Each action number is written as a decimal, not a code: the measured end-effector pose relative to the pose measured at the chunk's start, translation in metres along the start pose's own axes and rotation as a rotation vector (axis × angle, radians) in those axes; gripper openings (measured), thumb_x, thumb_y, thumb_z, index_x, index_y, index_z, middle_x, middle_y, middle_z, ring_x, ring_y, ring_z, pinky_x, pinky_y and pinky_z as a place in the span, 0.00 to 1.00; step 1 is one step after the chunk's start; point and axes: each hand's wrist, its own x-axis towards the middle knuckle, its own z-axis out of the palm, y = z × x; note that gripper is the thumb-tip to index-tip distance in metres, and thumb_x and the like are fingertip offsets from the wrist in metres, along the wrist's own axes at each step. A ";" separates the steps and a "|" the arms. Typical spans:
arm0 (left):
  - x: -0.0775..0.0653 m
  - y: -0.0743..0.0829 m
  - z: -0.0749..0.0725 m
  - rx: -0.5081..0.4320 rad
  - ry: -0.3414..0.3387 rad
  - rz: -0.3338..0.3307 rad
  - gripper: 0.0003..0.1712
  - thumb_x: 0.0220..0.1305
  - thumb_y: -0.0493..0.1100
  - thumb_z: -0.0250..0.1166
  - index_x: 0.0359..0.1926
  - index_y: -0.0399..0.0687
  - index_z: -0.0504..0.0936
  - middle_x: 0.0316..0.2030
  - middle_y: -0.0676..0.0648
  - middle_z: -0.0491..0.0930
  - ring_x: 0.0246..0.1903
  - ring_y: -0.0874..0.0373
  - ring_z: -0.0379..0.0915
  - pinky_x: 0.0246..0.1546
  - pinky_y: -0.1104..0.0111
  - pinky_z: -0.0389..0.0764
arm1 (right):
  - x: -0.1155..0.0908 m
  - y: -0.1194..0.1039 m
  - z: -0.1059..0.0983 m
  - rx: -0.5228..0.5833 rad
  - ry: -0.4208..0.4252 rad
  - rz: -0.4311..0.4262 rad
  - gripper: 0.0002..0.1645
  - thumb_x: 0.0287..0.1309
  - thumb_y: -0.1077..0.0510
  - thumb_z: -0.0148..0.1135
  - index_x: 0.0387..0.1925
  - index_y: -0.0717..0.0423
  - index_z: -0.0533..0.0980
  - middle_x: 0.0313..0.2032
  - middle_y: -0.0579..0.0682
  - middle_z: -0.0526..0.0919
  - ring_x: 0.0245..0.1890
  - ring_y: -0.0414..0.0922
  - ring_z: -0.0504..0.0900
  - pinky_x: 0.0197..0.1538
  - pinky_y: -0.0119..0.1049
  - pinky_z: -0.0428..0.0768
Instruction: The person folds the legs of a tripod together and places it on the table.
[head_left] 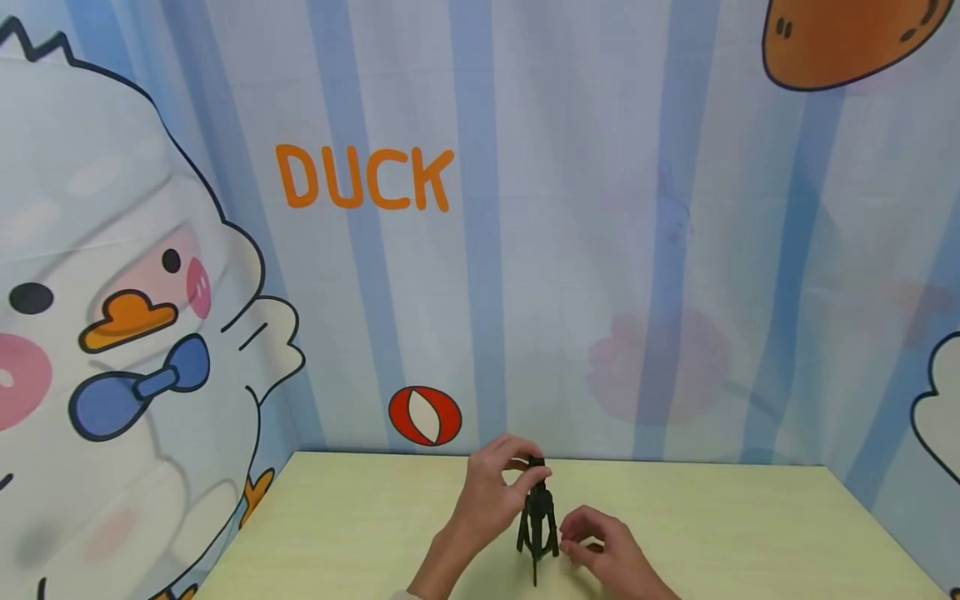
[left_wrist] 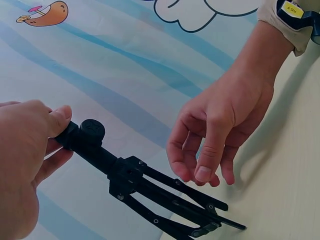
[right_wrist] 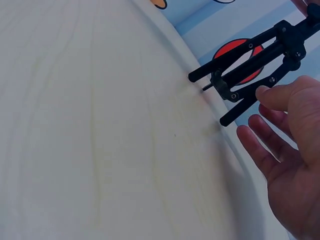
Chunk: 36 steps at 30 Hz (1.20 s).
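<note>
A small black tripod (head_left: 537, 507) stands out over the table with its legs pointing down and slightly spread. At its top, the thumb and fingers of my left hand (head_left: 491, 500) pinch the head. A round knob (left_wrist: 93, 131) juts from the side, just below that grip in the left wrist view. My right hand (head_left: 611, 554) is beside the legs, its fingers loosely bent with nothing between them. In the right wrist view, the thumb (right_wrist: 277, 96) overlaps one leg of the tripod. A thin rod sticks out below, between the legs.
The pale wood-grain table (head_left: 360, 517) extends to both sides of the hands. Behind it hangs a blue-striped curtain (head_left: 555, 250) printed with a duck, the word DUCK and a red-and-white ball (head_left: 447, 415). A dark band with a yellow label (left_wrist: 294, 9) sits on the right wrist.
</note>
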 end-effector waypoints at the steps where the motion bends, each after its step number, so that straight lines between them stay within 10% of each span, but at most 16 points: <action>1: 0.000 0.000 0.000 -0.002 -0.001 -0.005 0.12 0.63 0.33 0.75 0.43 0.52 0.85 0.39 0.51 0.83 0.41 0.57 0.84 0.44 0.68 0.88 | 0.000 0.000 0.000 0.008 0.005 0.011 0.07 0.69 0.63 0.67 0.45 0.62 0.79 0.40 0.53 0.84 0.39 0.44 0.84 0.38 0.34 0.84; 13: 0.000 -0.001 -0.001 -0.026 -0.027 -0.010 0.12 0.65 0.30 0.72 0.46 0.49 0.85 0.41 0.48 0.86 0.41 0.56 0.86 0.46 0.68 0.87 | 0.002 0.000 -0.004 0.082 -0.136 -0.017 0.16 0.75 0.63 0.58 0.59 0.65 0.78 0.55 0.61 0.82 0.54 0.44 0.83 0.53 0.32 0.82; 36: -0.002 0.000 -0.003 -0.112 -0.070 -0.053 0.12 0.68 0.28 0.67 0.48 0.46 0.84 0.52 0.47 0.86 0.53 0.51 0.84 0.50 0.69 0.85 | 0.005 0.002 -0.001 0.112 -0.186 0.028 0.14 0.69 0.68 0.62 0.54 0.63 0.81 0.48 0.59 0.85 0.47 0.46 0.84 0.50 0.31 0.82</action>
